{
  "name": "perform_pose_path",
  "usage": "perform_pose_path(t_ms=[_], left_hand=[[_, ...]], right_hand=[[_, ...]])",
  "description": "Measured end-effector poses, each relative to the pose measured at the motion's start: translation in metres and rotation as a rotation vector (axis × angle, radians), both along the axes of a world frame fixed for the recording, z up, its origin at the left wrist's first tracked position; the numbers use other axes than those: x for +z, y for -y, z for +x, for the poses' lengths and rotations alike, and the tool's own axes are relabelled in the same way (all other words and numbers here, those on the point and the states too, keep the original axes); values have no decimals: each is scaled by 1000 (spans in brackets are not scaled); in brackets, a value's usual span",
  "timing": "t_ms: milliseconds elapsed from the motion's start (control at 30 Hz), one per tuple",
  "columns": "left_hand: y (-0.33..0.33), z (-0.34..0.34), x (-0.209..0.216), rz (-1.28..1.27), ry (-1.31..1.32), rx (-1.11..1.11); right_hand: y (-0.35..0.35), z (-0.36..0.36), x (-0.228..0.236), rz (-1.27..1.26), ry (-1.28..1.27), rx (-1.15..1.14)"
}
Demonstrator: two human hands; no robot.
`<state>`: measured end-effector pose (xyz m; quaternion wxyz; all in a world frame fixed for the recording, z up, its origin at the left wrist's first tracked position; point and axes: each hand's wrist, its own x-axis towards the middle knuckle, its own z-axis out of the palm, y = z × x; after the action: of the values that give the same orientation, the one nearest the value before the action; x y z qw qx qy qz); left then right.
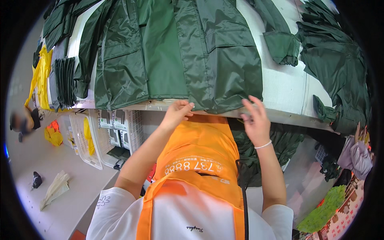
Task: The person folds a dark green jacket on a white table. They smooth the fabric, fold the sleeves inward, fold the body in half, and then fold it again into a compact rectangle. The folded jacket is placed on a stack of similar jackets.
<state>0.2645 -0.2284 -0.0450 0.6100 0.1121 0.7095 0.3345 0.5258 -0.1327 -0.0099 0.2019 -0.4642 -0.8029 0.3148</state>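
Observation:
A dark green raincoat (232, 72) lies spread on the white worktable (286, 90), its front parted over a lighter green lining (164, 60). Its lower hem hangs along the table's near edge. My left hand (178, 114) is closed, thumb and fingers pinching the hem at the bottom corner of the right-hand front panel. To the right, my right hand (256, 125) is raised beside the same hem with its fingers apart, holding nothing. Whether its fingertips touch the cloth, I cannot tell.
Folded dark green garments (334, 68) are heaped at the table's right end, and a stack (65, 82) stands at the left. A yellow cloth (40, 78) hangs there. Under the table are white baskets (86, 140) with packages and more green fabric (276, 144). Another person (26, 120) is at far left.

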Motion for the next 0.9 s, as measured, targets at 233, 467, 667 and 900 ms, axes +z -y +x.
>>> perform_pose_path(t_ms=[233,467,667,900], left_hand=[[-31,1,42,218,551,302],[-56,15,84,445,310,113],[-95,31,109,826,-662,-352],[-144,40,126,944,-764,-341]], right_hand=[[-11,-23,-18,99,-189,87],[-24,-24,16,-262,-383,-89],[-50,-23,46,-656,-621,-169],[-60,-27,68,-615,-628,-152]])
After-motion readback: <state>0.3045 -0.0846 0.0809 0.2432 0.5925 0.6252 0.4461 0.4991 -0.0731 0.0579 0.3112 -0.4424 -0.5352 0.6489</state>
